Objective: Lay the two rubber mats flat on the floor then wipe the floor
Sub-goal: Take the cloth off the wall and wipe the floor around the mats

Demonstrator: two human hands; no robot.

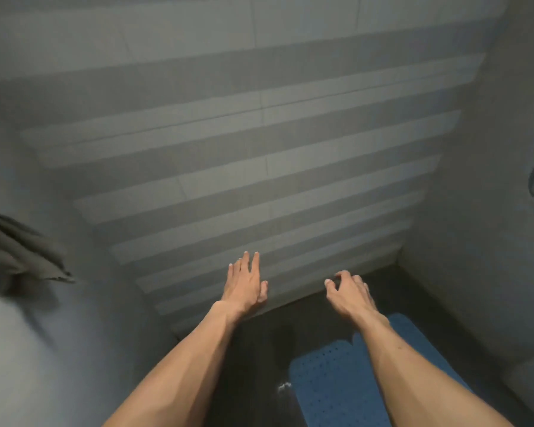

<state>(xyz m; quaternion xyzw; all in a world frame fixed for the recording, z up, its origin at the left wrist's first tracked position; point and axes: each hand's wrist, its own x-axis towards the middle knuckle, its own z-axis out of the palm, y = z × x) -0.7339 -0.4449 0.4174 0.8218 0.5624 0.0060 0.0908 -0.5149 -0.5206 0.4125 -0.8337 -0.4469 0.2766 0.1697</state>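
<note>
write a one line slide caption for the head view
Both empty hands, left and right, reach toward the tiled wall above a blue rubber mat on the dark floor.

I am seeing a blue rubber mat (336,380) looking matt and dotted with small holes, lying on a dark floor (259,343) that is looking smooth and glossy, catching a wet glint. The tiled wall (259,134) is showing a smooth, dull grey finish with thin grout lines. A grey cloth (19,251) at the left is looking soft, matt and creased, its edge fraying
</note>
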